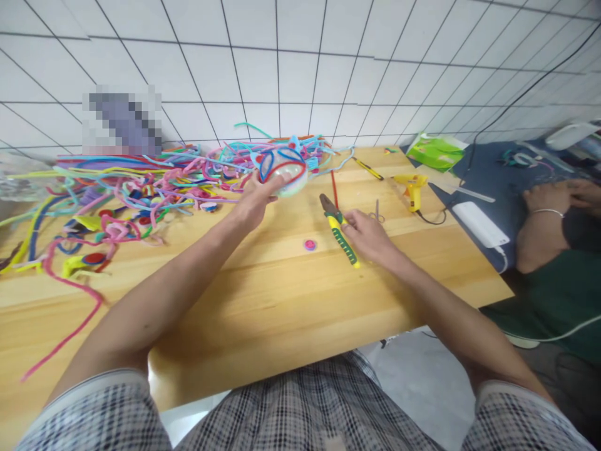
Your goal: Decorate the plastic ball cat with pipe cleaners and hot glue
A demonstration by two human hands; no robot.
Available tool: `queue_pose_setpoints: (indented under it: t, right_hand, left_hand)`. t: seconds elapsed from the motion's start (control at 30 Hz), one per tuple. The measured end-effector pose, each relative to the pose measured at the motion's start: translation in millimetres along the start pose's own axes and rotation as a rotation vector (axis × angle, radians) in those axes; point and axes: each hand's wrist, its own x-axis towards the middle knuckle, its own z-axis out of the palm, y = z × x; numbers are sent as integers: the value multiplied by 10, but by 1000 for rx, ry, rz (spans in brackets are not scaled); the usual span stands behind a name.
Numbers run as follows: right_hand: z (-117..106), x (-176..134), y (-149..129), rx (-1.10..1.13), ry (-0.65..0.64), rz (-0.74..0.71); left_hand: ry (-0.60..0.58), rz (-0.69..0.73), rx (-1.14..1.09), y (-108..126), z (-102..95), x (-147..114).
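Note:
My left hand (260, 197) is closed around a pale round piece (288, 175) trimmed with blue and red pipe cleaner, held up at the front of a colourful pile. To the right, my right hand (366, 233) has its fingers on the upper part of the pliers (342, 238), which have green and yellow handles and a dark jaw pointing to the wall. On the wood between my hands lies a small pink and purple coil (310, 245). A red pipe cleaner (335, 188) lies just beyond the pliers' jaw.
Tangled pipe cleaners (183, 178) cover the table's left and back. Small scissors (377, 213), a yellow cutter (369, 168), a yellow glue gun (413, 190) and a green packet (436, 151) lie to the right. Beside a white power strip (481, 224), another person's arm (547, 225) rests on a dark surface.

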Motion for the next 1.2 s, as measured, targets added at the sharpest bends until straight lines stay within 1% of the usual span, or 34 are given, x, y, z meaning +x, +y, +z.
queue_pose_setpoints:
  t: [0.07,0.13,0.2,0.23,0.3,0.4,0.47,0.5,0.57,0.67,0.8,0.93,1.03,1.13,1.2]
  right_hand:
    - [103,120,-206,-44,-48,23]
    - [201,270,-407,-91,-79,41]
    - [297,432,-587,-114,-90,46]
    - [344,508,-664,-118,-93,48]
    - [433,630,-788,-121,-95,51]
    - [526,710,-873,-122,-85,36]
    - [550,707,-858,-118,-77,9]
    - [552,698,-832,-112,-76,-11]
    - [549,680,-757,-91,-77,-58]
    - [568,682,-636,-51,-49,-139]
    - [622,758,-491,-4,-12,-212]
    - [567,847,-301,-5,36,-191]
    - [484,853,-206,-6,27,-174]
    - [446,807,-228,2,-20,-149]
    - [447,774,-269,32,-39,-160]
  left_hand:
    - [-40,3,-132,264,-146,-76]
    - [-63,24,-208,529,-267,-171]
    - [-76,46,-242,711,-313,-287]
    - [-81,46,-252,749,-300,-351]
    - [-102,18,-279,709,-208,-481]
    - [-169,-91,-348,445,17,-633]
    - [-184,-165,-406,250,154,-687]
    - [-171,-195,-438,174,207,-702]
    - [-145,-225,-495,84,281,-716]
    - [-144,-191,-512,68,329,-723]
    - [-182,-158,-423,82,321,-721]
    - [-195,-147,-312,72,277,-726]
    - [-281,-144,-286,81,290,-759]
    - [-323,-166,-291,92,360,-802]
    - [-311,-131,-276,83,404,-814]
